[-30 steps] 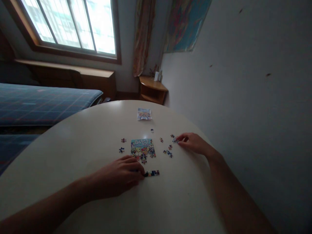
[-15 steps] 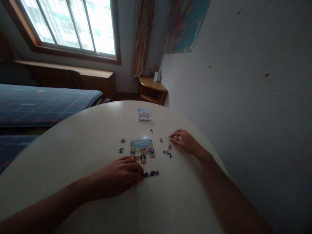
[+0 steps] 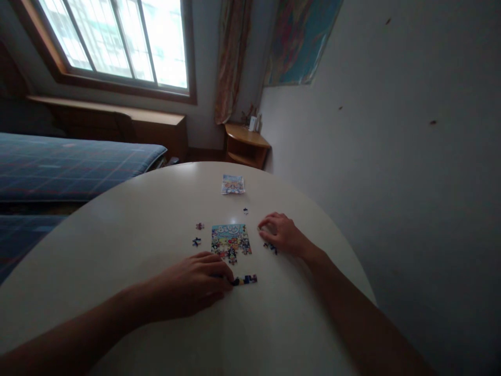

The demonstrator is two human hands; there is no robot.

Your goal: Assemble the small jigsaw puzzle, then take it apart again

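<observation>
My left hand (image 3: 201,279) rests on the table, its thumb and fingers closed on the left end of a narrow puzzle strip (image 3: 248,279). That end of the strip is hidden under the fingers. Just beyond it lies a partly assembled puzzle (image 3: 230,239) with a straight top and a jagged lower edge. To the right of the puzzle, my right hand (image 3: 282,234) is curved over loose pieces, thumb and fingers apart, the fingertips at a small piece that is mostly covered. Some loose puzzle pieces (image 3: 271,248) show below this hand.
Two loose pieces, an upper one (image 3: 200,226) and a lower one (image 3: 196,242), lie left of the puzzle. Another piece (image 3: 246,211) sits above it. Farther back is a printed packet (image 3: 233,185). The round white table (image 3: 156,219) borders a wall on the right and a plaid mattress (image 3: 78,167) on the left.
My right hand has moved left and slightly nearer the puzzle, now covering pieces that showed before. My left hand stays on the strip. The whole view has shifted slightly.
</observation>
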